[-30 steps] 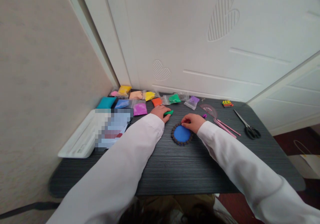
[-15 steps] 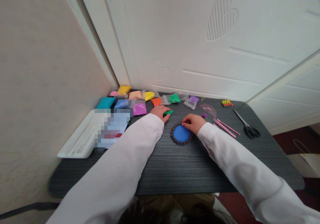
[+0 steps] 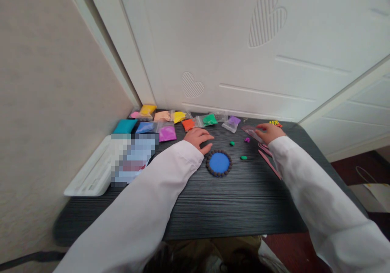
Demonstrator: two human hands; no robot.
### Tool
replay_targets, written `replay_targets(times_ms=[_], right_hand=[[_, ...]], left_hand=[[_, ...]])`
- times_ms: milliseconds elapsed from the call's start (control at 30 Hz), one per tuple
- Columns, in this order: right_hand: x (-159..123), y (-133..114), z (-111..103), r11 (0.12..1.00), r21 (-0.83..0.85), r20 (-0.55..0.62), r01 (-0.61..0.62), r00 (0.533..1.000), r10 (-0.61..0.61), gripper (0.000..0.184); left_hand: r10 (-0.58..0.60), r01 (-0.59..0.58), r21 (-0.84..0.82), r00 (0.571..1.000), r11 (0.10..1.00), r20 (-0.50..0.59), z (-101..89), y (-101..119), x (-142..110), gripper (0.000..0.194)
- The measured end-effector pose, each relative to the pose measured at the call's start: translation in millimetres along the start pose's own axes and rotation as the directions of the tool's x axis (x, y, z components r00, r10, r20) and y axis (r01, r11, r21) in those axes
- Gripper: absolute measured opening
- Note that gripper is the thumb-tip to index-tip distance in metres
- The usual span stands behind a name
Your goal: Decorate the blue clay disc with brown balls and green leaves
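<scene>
A flat blue clay disc [image 3: 219, 163] ringed with small dark brown balls lies on the dark table. Just above its upper left edge, my left hand [image 3: 198, 139] rests with fingers spread and nothing in them. Two small green clay pieces, a rounder one [image 3: 232, 143] and a longer one [image 3: 243, 157], lie right of the disc. My right hand [image 3: 271, 134] has its thumb and fingers closed at the right part of a clear pinkish protractor [image 3: 250, 132]. Beneath that hand and wrist, pink clay tools [image 3: 269, 163] are partly covered. A small purple clay piece [image 3: 247, 140] sits nearby.
Bags of coloured clay, among them a green one [image 3: 210, 120] and a magenta one [image 3: 167, 133], line the table's back. At left are a white tray [image 3: 88, 179] and a blurred sheet or screen [image 3: 135, 159]. A yellow-patterned item [image 3: 276, 123] lies behind my right hand.
My right hand has left the disc's rim and moved right to the protractor. The green clay by my left hand is gone from there; two green pieces now lie right of the disc. Left fingers have spread.
</scene>
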State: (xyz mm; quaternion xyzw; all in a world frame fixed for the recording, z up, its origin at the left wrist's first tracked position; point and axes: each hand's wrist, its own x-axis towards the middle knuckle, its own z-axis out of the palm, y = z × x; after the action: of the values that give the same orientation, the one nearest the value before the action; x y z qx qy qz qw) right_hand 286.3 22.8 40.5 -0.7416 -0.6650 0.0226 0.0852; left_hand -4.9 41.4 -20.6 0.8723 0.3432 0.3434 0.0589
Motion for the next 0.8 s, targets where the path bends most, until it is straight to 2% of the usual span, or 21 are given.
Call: replay_targets(times_ms=[100,233,467,633,800], right_hand=[[10.5,16.6,5.9,0.998,-0.049,0.036,-0.034,0.999,0.036,0.039],[18.5,22.8,16.9,0.997,-0.07,0.086,-0.041,0.995,0.047,0.049],[31.6,30.0,25.1,0.998,-0.037,0.162,-0.051,0.985,0.056,0.04],[40.3,33.7,26.1,0.995,-0.02,0.201,-0.103,0.974,0.105,0.043],[45.8,35.8,27.5,0.997,-0.008,0.217,-0.08,0.973,0.08,0.054]], left_hand=[[0.015,-0.013,-0.034,0.999,0.999,0.048,4.6,8.2,-1.4,0.028],[-0.03,0.036,-0.048,0.992,0.998,0.121,12.1,13.1,-3.0,0.026],[-0.088,0.093,-0.03,0.985,0.995,0.149,12.1,17.4,1.3,0.024],[-0.103,0.106,-0.007,0.976,0.994,0.191,9.5,22.8,3.8,0.023],[-0.121,0.121,0.009,0.97,0.993,0.21,10.9,23.3,4.7,0.021]])
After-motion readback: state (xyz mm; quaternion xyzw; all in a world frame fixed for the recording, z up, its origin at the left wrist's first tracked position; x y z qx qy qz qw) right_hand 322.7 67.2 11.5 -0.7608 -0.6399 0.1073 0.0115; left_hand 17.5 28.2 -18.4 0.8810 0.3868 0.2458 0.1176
